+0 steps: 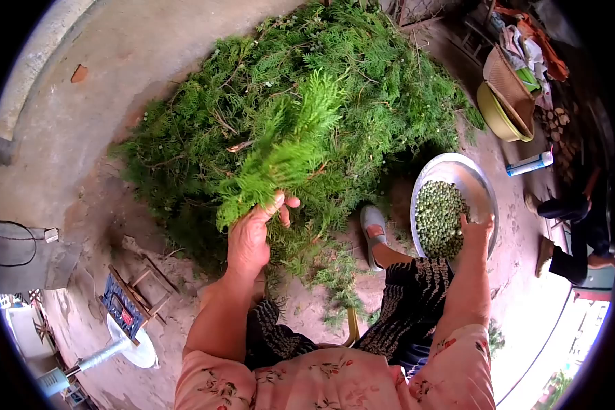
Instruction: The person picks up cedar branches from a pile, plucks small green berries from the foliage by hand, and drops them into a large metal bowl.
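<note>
My left hand (253,236) is closed round the base of a leafy green sprig (287,143), which it holds up over a large pile of cut evergreen branches (383,75). On the right, my right hand (477,229) is over the near right side of a metal basin (482,184). Small round green berries (439,215) lie in the basin, and my fingertips are at their edge. Whether those fingers hold any berries is too small to tell.
A small wooden stool (126,307) stands at the lower left by a fan (133,345). At the right are a yellow basin (499,119), a wicker basket (509,82), a blue-white tube (529,164) and another person's legs (574,236). My shoe (374,229) is beside the pile.
</note>
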`<state>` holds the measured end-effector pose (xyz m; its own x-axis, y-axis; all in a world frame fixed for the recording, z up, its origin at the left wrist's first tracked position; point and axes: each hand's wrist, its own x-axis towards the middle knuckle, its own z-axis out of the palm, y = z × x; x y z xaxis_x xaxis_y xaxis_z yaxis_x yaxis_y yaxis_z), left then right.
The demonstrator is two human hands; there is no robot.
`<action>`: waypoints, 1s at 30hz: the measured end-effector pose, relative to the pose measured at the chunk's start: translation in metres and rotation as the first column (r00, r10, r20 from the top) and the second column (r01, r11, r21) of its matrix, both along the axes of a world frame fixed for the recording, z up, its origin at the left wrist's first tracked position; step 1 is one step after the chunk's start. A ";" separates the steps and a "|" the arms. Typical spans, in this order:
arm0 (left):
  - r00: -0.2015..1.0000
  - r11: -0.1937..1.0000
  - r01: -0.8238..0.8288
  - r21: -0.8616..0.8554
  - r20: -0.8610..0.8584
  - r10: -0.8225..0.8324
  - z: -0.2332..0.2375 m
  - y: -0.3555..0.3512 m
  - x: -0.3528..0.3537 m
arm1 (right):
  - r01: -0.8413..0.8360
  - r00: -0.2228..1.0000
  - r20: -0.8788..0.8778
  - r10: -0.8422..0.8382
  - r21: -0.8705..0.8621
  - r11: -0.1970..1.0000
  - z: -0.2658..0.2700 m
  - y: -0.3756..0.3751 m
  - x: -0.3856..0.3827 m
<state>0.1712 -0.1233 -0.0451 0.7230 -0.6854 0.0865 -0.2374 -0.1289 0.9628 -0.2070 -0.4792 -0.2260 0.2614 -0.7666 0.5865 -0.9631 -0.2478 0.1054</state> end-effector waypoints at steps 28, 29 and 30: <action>0.379 0.916 -0.298 -0.267 -0.914 -0.143 -0.021 -0.044 -0.006 | -0.921 0.379 0.810 -0.448 0.285 -0.264 0.181 0.172 0.233; 0.379 0.915 -0.305 -0.264 -0.915 -0.138 -0.019 -0.046 -0.006 | -0.890 0.426 0.815 -0.392 0.300 -0.342 0.183 0.178 0.233; 0.457 0.913 -0.337 -0.230 -0.888 -0.055 -0.014 -0.050 -0.008 | -0.884 0.422 0.858 -0.292 0.320 -0.340 0.182 0.186 0.234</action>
<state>0.1632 -0.1736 -0.0592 0.6328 -0.6303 -0.4498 0.7274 0.2846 0.6244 0.0274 -0.2934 -0.0443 0.9048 -0.3399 -0.2564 -0.1667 0.2711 -0.9480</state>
